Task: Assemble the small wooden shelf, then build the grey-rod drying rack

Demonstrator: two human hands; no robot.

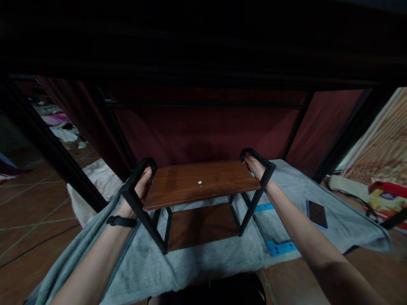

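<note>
A small two-tier shelf [203,180] with brown wood-grain boards and black metal side frames stands on a grey blanket [197,258]. A small white heart-shaped mark shows on its upper board. My left hand [144,184], a black band on its wrist, grips the left side frame. Opposite it, my right hand [254,164] is closed around the right side frame, partly hidden behind the black bar. Each hand sits near the level of the upper board, toward the back. The lower board [203,226] lies in shadow.
A dark frame with maroon panels [206,131] rises behind the shelf. On the blanket at right lie a phone [317,214] and a flat blue piece [281,248]. A red and yellow package [388,201] stands far right; a striped cloth [92,186] lies left on the tiled floor.
</note>
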